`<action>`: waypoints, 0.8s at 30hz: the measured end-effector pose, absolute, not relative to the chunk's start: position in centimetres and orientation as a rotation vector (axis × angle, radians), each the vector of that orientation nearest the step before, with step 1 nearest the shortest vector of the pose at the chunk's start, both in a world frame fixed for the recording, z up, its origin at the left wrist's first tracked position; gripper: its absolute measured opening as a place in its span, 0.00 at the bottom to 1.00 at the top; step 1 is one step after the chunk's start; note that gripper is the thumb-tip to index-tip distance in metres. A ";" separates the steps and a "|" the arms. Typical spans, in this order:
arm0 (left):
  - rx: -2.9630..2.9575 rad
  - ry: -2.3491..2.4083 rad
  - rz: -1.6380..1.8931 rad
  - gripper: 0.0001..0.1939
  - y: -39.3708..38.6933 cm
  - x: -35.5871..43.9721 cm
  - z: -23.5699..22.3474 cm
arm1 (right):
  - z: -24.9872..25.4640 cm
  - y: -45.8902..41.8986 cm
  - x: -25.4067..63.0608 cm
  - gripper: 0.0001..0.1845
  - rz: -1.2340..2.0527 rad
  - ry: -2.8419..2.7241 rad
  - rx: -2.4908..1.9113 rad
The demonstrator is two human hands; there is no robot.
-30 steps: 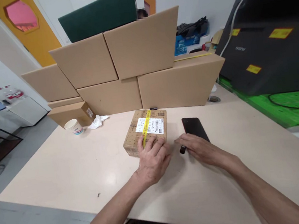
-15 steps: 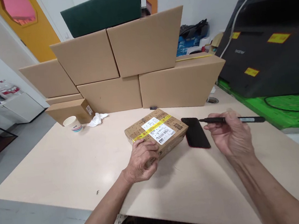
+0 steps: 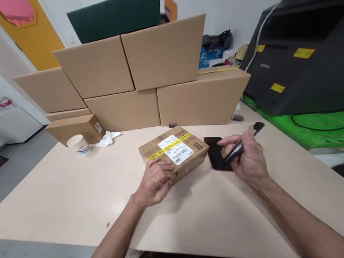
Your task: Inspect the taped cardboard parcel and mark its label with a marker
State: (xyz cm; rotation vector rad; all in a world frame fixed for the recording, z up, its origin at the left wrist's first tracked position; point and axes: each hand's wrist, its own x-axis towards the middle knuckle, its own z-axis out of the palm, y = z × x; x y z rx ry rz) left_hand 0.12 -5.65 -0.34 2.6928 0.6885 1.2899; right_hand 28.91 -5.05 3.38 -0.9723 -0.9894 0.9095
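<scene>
A small cardboard parcel (image 3: pixel 175 151) with a white label and a yellow tape strip lies turned at an angle on the beige table (image 3: pixel 72 187). My left hand (image 3: pixel 155 181) rests on its near left corner, fingers curled over the edge. My right hand (image 3: pixel 247 157) is closed round a black pen-like tool (image 3: pixel 239 145), its tip pointing left and down. Under that hand lies a black phone (image 3: pixel 215 155), just right of the parcel.
Large cardboard boxes (image 3: pixel 163 54) are stacked along the table's back. A paper cup (image 3: pixel 78 144) and a crumpled tissue (image 3: pixel 107 139) sit at the back left beside a small box (image 3: pixel 71 128). A black printer (image 3: pixel 307 58) stands at the right on a green mat (image 3: pixel 331 126).
My right hand picked the pen up off the table, lifted it, then turned it tip-down over the phone. My left hand rotated the parcel to an angle.
</scene>
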 end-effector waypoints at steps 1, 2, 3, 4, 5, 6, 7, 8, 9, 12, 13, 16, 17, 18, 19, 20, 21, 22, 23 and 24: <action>2.667 0.712 1.255 0.11 -5.3 -0.4 -0.3 | 3.6 -5.0 28.7 0.33 0.965 -1.001 -0.965; 2.640 0.727 1.219 0.11 -5.0 -1.0 -0.3 | 3.8 -5.0 28.5 0.30 1.022 -1.019 -0.953; 2.608 0.753 1.188 0.12 -4.8 -1.4 -0.3 | 4.0 -5.0 28.3 0.27 1.073 -1.043 -0.938; 2.582 0.769 1.173 0.13 -4.5 -1.7 -0.4 | 4.1 -4.9 28.0 0.24 1.112 -1.072 -0.924; 2.564 0.781 1.174 0.14 -4.3 -1.9 -0.6 | 4.2 -4.9 27.8 0.22 1.135 -1.101 -0.914; 2.554 0.789 1.196 0.15 -4.2 -2.0 -0.8 | 4.2 -4.8 27.5 0.21 1.141 -1.126 -0.907; 2.553 0.793 1.236 0.16 -4.1 -1.9 -1.1 | 4.0 -4.7 27.2 0.20 1.137 -1.147 -0.901; 2.558 0.798 1.282 0.17 -4.1 -1.7 -1.3 | 3.9 -4.5 26.9 0.19 1.126 -1.163 -0.891; 2.566 0.804 1.328 0.17 -4.1 -1.5 -1.6 | 3.6 -4.3 26.7 0.19 1.114 -1.177 -0.878; 2.594 0.820 1.407 0.18 -4.2 -0.9 -2.0 | 3.2 -3.5 26.0 0.18 1.084 -1.214 -0.857; 2.601 0.821 1.409 0.17 -4.3 -0.7 -2.0 | 3.1 -3.2 25.9 0.16 1.069 -1.239 -0.875; 2.609 0.827 1.385 0.17 -4.4 -0.7 -1.9 | 3.5 -2.4 25.6 0.14 0.974 -1.374 -0.986; 2.610 0.833 1.373 0.16 -4.4 -0.8 -1.9 | 3.7 -2.1 25.5 0.15 0.920 -1.418 -1.021; 2.611 0.838 1.364 0.16 -4.4 -0.8 -1.9 | 3.9 -1.9 25.3 0.15 0.861 -1.448 -1.047; 2.613 0.840 1.359 0.17 -4.4 -0.8 -1.8 | 4.0 -1.6 25.2 0.16 0.801 -1.465 -1.065; 2.616 0.839 1.357 0.17 -4.4 -0.8 -1.8 | 4.1 -1.4 25.0 0.16 0.744 -1.471 -1.076; 2.620 0.836 1.360 0.17 -4.4 -0.8 -1.9 | 4.0 -1.2 24.8 0.15 0.700 -1.483 -1.082; 2.625 0.832 1.365 0.18 -4.4 -0.8 -1.9 | 3.9 -1.0 24.6 0.14 0.673 -1.506 -1.089; 2.631 0.829 1.371 0.18 -4.4 -0.8 -1.9 | 3.8 -0.8 24.5 0.14 0.663 -1.547 -1.097; 2.636 0.824 1.380 0.18 -4.4 -0.7 -1.9 | 3.6 -0.6 24.4 0.13 0.663 -1.590 -1.109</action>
